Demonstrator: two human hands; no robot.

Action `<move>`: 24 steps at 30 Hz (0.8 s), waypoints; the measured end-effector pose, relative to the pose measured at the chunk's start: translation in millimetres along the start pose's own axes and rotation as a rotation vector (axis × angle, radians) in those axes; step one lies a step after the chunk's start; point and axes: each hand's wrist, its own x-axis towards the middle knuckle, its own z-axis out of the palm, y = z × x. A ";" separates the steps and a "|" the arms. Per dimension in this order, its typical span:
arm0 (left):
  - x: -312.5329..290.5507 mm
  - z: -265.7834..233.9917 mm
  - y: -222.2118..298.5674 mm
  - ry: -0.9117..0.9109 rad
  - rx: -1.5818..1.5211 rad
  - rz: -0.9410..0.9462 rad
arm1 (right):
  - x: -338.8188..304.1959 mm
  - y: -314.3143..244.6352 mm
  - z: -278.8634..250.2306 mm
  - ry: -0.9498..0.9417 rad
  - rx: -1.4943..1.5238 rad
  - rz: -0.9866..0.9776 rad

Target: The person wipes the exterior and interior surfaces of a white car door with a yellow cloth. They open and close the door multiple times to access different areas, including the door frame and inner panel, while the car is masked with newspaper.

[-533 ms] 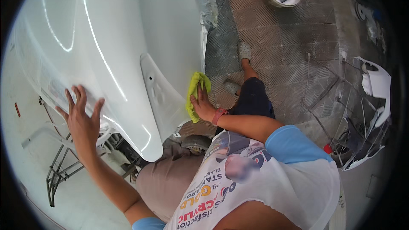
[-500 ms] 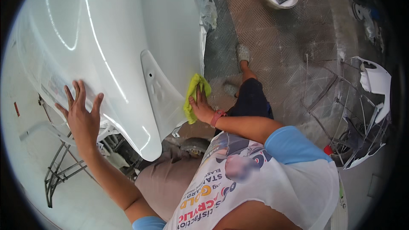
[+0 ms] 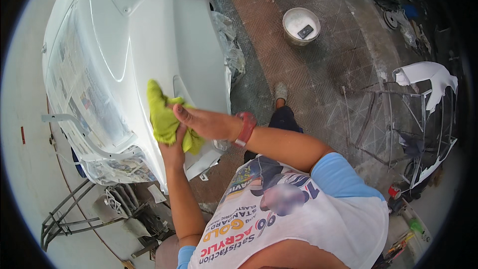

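Observation:
A yellow-green cloth (image 3: 160, 112) is bunched between my two hands, in front of a glossy white car body panel (image 3: 149, 45). My left hand (image 3: 173, 150) grips its lower side, with most of the fingers hidden by the cloth. From the right my right hand (image 3: 211, 123), below a red wristband (image 3: 245, 129), closes on the cloth. Its thumb shows, while the other fingers are mostly covered. Whether the cloth touches the panel I cannot tell. A recessed part of the panel is partly hidden behind my hands.
Plastic and paper masking (image 3: 94, 94) covers the car's left part, with crumpled masking (image 3: 230, 50) along its right edge. A bucket (image 3: 298, 40) with a dark rectangular object stands on the floor. Metal racks stand left (image 3: 64, 219) and right (image 3: 366, 124), the right one bearing a white part (image 3: 430, 79).
My right hand has brought the cloth left and up from the panel's right edge. My left hand has left the panel and now holds the cloth too. The view has shifted.

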 end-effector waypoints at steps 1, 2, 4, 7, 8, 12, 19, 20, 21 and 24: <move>19.3 10.4 5.4 0.054 -0.039 -0.015 | 3.7 -12.5 -16.9 -0.028 -0.121 -0.063; 38.2 23.6 11.9 0.077 -0.226 -0.023 | 1.2 -20.0 -35.5 0.094 -0.129 -0.063; 77.3 51.0 26.7 0.006 0.171 0.228 | -16.4 -23.8 -89.8 0.326 -0.142 -0.105; 146.6 91.6 34.6 -0.117 1.055 0.548 | -63.7 -1.4 -208.0 0.617 -0.368 -0.024; 169.3 102.4 29.3 -0.154 1.414 0.667 | -90.2 10.6 -255.1 0.670 -0.438 -0.019; 263.0 134.1 -23.6 -0.566 1.953 0.299 | -244.4 67.3 -403.6 1.090 -0.682 0.738; 328.8 154.8 -98.8 -0.952 1.934 0.009 | -514.1 60.2 -424.3 1.060 -0.843 1.522; 338.2 159.2 -104.3 -0.970 1.928 0.014 | -529.4 51.3 -425.1 1.061 -0.774 1.558; 350.4 165.2 -110.1 -0.993 1.936 0.012 | -538.7 40.7 -432.0 1.071 -0.721 1.605; 386.6 183.1 -126.7 -1.009 1.925 -0.005 | -522.5 16.8 -472.5 1.082 -0.742 1.477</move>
